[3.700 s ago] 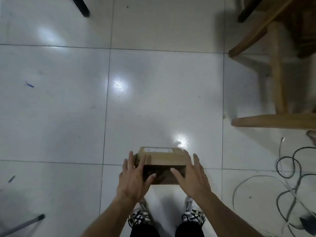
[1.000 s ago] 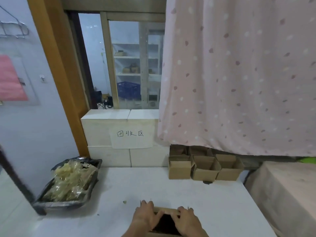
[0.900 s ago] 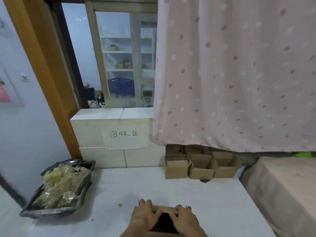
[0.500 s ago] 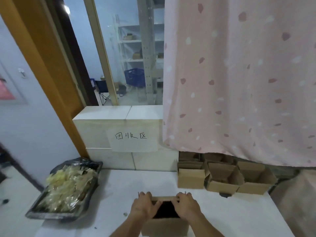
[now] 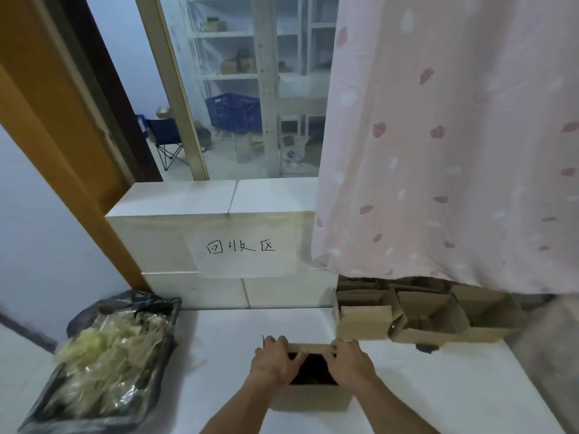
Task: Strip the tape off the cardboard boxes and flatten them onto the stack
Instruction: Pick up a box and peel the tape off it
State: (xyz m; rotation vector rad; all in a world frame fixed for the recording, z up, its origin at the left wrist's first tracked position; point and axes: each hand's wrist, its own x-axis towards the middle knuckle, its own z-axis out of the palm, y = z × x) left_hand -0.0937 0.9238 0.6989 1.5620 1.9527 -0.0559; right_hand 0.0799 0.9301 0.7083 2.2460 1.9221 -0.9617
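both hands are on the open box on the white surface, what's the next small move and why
Probably press the box flat where it stands. The left hand and right hand each grip a side of its open top, the dark inside looks empty, and no tape is visible on it from here. Other open boxes wait by the curtain, and pulled tape fills the black bag.

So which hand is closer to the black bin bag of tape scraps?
Left. The left hand grips the box on its left side, toward the bag at the table's left edge. The right hand holds the box's far side from it.
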